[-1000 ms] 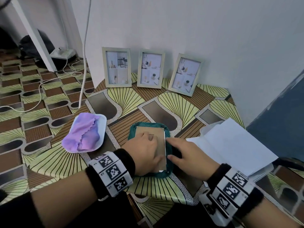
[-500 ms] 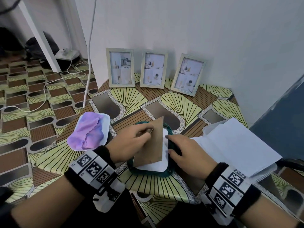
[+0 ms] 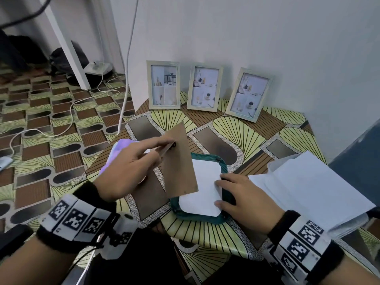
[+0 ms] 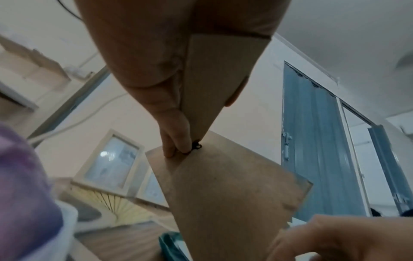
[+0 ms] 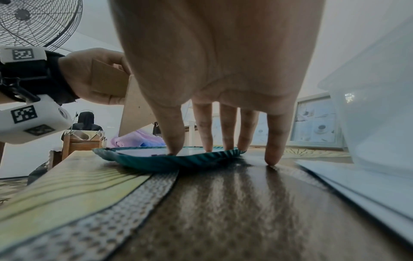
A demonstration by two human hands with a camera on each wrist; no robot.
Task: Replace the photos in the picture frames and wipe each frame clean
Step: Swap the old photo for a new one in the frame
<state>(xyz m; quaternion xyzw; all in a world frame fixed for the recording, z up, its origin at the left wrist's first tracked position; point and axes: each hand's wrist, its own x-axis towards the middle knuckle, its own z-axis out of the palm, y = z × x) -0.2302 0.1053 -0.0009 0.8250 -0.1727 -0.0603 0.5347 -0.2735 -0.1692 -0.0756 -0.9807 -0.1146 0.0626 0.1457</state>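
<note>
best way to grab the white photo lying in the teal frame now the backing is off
Pinch the white photo at its near-left rounded corner, coming from the left, where the lifted backing board has left it uncovered. It lies flat inside the teal frame, and the right hand presses its right edge, so peel upward there.

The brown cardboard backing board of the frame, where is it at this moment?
In the head view, the brown cardboard backing board is lifted and tilted in the left hand, above the left edge of the teal frame, right of the purple cloth.

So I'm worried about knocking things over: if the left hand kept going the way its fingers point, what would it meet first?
Probably the middle picture frame against the wall, though depth is hard to judge; the left hand carries the brown backing board.
</note>
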